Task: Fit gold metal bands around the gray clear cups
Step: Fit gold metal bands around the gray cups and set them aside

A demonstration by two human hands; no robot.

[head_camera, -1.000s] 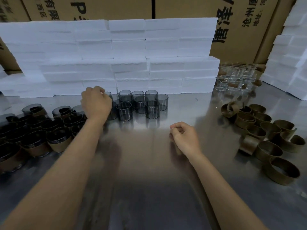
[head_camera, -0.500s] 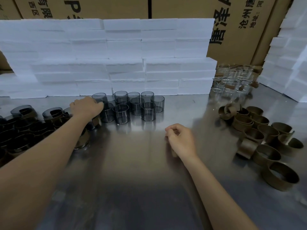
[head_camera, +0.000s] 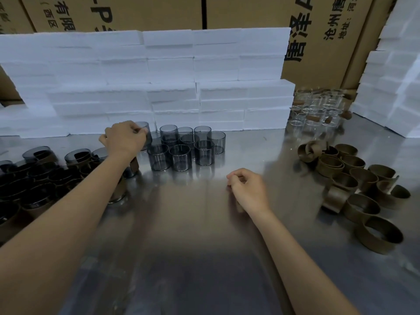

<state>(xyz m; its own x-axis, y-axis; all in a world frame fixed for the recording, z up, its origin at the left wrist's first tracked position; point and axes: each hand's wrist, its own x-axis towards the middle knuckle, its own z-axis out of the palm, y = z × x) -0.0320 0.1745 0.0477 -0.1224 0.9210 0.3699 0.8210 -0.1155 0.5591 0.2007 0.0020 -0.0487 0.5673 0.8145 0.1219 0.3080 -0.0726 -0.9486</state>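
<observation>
I held my left hand closed on one gray cup left of the unbanded cups, my right hand fisted empty; banded cups and loose gold bands both remained plentiful.

left hand gripping gray cup, steel table

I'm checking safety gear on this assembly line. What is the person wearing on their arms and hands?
Nothing shows. Both forearms are bare from the bottom edge of the picture to the wrists, with no sleeve in view. The left hand and right hand have no gloves, and no watch, bracelet or ring is visible. The fingernails look short and plain as far as they show.
</observation>
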